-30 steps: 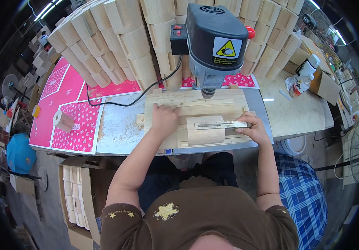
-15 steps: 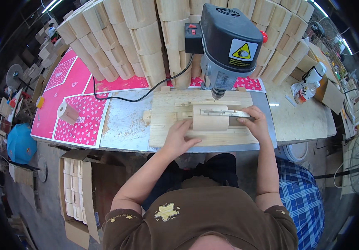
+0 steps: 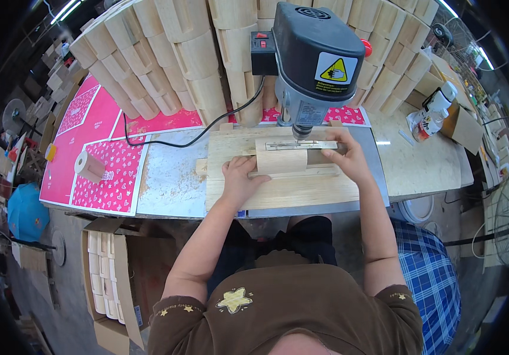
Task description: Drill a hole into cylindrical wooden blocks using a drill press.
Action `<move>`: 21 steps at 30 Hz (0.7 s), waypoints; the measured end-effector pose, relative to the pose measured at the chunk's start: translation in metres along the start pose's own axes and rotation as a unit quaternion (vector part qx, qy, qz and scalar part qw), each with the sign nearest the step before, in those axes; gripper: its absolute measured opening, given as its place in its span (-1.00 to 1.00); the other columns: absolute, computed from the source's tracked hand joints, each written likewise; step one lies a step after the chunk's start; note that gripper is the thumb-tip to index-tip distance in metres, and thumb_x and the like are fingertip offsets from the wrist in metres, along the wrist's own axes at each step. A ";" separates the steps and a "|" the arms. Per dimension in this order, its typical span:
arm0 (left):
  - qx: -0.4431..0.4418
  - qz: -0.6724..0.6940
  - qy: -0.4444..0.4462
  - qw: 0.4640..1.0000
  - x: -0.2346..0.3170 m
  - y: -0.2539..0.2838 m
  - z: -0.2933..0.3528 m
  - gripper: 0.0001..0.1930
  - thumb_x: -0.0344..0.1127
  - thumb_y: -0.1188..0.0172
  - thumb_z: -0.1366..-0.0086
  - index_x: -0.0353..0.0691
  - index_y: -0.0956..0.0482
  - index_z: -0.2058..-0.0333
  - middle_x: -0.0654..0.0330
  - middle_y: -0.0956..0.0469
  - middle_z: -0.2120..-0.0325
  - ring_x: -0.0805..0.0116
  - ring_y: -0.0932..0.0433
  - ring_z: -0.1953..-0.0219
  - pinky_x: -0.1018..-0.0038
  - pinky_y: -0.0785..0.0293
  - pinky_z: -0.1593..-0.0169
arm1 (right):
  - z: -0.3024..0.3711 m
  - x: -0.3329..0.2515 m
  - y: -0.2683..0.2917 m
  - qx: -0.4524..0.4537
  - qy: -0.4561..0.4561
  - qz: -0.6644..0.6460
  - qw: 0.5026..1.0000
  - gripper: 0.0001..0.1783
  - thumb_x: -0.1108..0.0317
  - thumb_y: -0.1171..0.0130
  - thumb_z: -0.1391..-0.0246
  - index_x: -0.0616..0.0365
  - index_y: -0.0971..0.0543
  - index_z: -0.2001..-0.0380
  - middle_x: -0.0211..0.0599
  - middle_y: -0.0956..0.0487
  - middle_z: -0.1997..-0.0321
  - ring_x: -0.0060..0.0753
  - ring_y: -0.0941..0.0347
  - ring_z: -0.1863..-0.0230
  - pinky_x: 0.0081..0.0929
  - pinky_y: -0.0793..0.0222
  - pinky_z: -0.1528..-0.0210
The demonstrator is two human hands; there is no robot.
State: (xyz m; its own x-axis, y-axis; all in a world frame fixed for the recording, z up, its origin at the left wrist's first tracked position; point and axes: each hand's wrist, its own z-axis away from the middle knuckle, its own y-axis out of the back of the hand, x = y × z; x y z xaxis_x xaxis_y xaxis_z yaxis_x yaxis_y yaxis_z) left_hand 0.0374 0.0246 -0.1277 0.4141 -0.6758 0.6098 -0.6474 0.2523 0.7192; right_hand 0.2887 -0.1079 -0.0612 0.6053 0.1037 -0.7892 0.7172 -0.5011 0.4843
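1 wooden block (image 3: 281,164) beneath 1 drill press (image 3: 307,53), 1 metal strip (image 3: 320,144) along block, right hand (image 3: 350,158) pinching strip's right end, left hand (image 3: 240,180) at block's left end, grip cannot be told, block nearer chuck (image 3: 302,131) than earlier frame

On your left, pink patterned sheets (image 3: 109,195) cover the worktop, and a pale roll (image 3: 90,168) stands on them. A small yellow thing (image 3: 50,152), too blurred to make out, shows near their outer edge. Past that, you have a blue umbrella (image 3: 26,213) and a round fan (image 3: 13,115). On your right, two bottles (image 3: 429,118) stand just beside an open cardboard box (image 3: 466,133). Below that side you see a white bucket (image 3: 423,207) near a blue checked cloth (image 3: 429,278). Light tubes (image 3: 65,12) glow at the upper left.
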 end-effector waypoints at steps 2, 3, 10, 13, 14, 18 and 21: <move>0.011 0.002 -0.017 1.000 -0.004 -0.001 0.001 -0.48 -0.14 -0.40 0.24 -0.18 -0.57 0.22 0.25 -0.49 0.38 0.24 -0.39 0.16 0.26 -0.07 -0.01 | -0.012 -0.011 0.013 0.040 0.044 -0.076 0.995 -0.54 0.50 -0.21 0.08 0.12 -0.40 0.04 -0.35 -0.42 0.18 -0.39 -0.35 0.06 -0.45 -0.27 0.01; 0.021 0.005 -0.035 0.999 -0.003 -0.004 0.000 -0.50 -0.15 -0.40 0.24 -0.18 -0.57 0.23 0.26 -0.49 0.40 0.24 -0.39 0.18 0.27 -0.08 0.00 | -0.026 -0.019 0.028 0.079 0.087 -0.091 0.989 -0.53 0.48 -0.17 0.03 0.09 -0.37 -0.01 -0.35 -0.41 0.18 -0.40 -0.35 0.07 -0.44 -0.27 -0.01; 0.025 0.006 -0.048 0.999 0.000 -0.003 -0.001 -0.51 -0.15 -0.40 0.24 -0.18 -0.58 0.26 0.26 -0.46 0.46 0.24 -0.39 0.23 0.29 -0.11 0.04 | -0.127 -0.119 0.077 0.125 0.112 0.080 0.982 -0.71 0.20 0.09 -0.21 0.20 -0.47 0.24 -0.29 -0.51 0.25 -0.54 -0.42 0.20 -0.52 -0.32 0.21; 0.023 -0.002 -0.044 0.999 0.000 -0.005 -0.001 -0.50 -0.15 -0.41 0.25 -0.17 -0.58 0.24 0.25 -0.46 0.45 0.24 -0.39 0.22 0.28 -0.12 0.05 | -0.125 -0.124 0.060 0.209 0.195 0.276 0.918 -0.62 0.11 0.07 -0.15 0.24 -0.51 0.46 -0.09 -0.50 0.45 -0.19 -0.45 0.33 -0.41 -0.34 0.29; 0.033 0.002 -0.046 0.998 -0.003 -0.006 0.001 -0.50 -0.15 -0.41 0.25 -0.17 -0.58 0.24 0.25 -0.46 0.45 0.23 -0.39 0.23 0.28 -0.12 0.05 | -0.118 -0.131 0.057 0.206 0.199 0.274 0.918 -0.62 0.11 0.07 -0.15 0.24 -0.51 0.46 -0.09 -0.50 0.45 -0.19 -0.45 0.33 -0.41 -0.34 0.29; 0.043 0.000 -0.055 0.998 -0.001 -0.006 0.001 -0.49 -0.17 -0.41 0.24 -0.15 -0.58 0.21 0.25 -0.46 0.44 0.23 -0.40 0.23 0.29 -0.12 0.05 | -0.056 -0.148 0.045 0.272 0.141 0.271 0.912 -0.64 0.25 -0.01 -0.11 0.22 -0.33 0.68 -0.10 -0.35 0.67 -0.14 -0.30 0.64 -0.38 -0.18 0.57; 0.052 0.009 -0.069 0.996 -0.006 -0.006 0.002 -0.54 -0.13 -0.36 0.13 -0.10 -0.57 0.19 0.27 -0.39 0.50 0.25 -0.35 0.28 0.31 -0.13 0.06 | -0.016 -0.127 0.030 0.262 0.163 0.223 0.925 -0.81 0.42 -0.05 -0.06 0.26 -0.44 0.59 -0.13 -0.34 0.68 -0.24 -0.30 0.67 -0.46 -0.17 0.59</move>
State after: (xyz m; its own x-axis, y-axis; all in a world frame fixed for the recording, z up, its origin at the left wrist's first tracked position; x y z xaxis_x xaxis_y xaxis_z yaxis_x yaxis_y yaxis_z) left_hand 0.0377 0.0258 -0.1365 0.3143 -0.7629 0.5650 -0.7199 0.1965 0.6657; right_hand 0.2385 -0.1224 0.0594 0.9340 -0.0025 -0.3572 0.1573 -0.8949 0.4176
